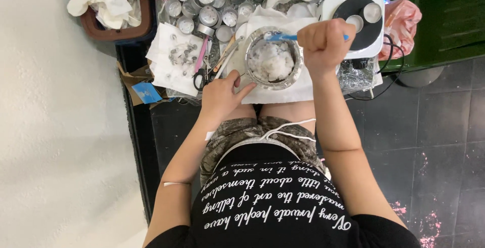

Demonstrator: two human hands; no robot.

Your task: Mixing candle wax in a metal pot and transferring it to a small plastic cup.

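The right hand [323, 43] is closed in a fist around a blue-handled tool [283, 37], whose long axis lies nearly level across the picture, running left to right; its pale working end points left and sits over the far rim of the metal bowl [252, 46], while a short blue stub shows past the right side of the fist. The bowl is round, shiny and silver, and it holds a heap of white, flaky, crumbly stuff [272, 61] that fills most of its inside. It stands on a white cloth [283, 91] at the near edge of the surface, just beyond the person's knees. The left hand [222, 94] lies on that cloth at the bowl's near left, loosely open with the forefinger stretched out toward the bowl's wall, its tip touching or all but touching it; it grips nothing. Left of the bowl lie scissors [200, 78] with black handles and a pink stick [202, 56], and farther left a white paper [172, 58] carries small metal bits. Beyond these stands a cluster of small round metal cups [207, 5]. To the right, far side, sits a white hot plate [356, 15] with a black round top and 2 small cups on it. At the far left a brown tray [116, 33] holds crumpled white tissue.
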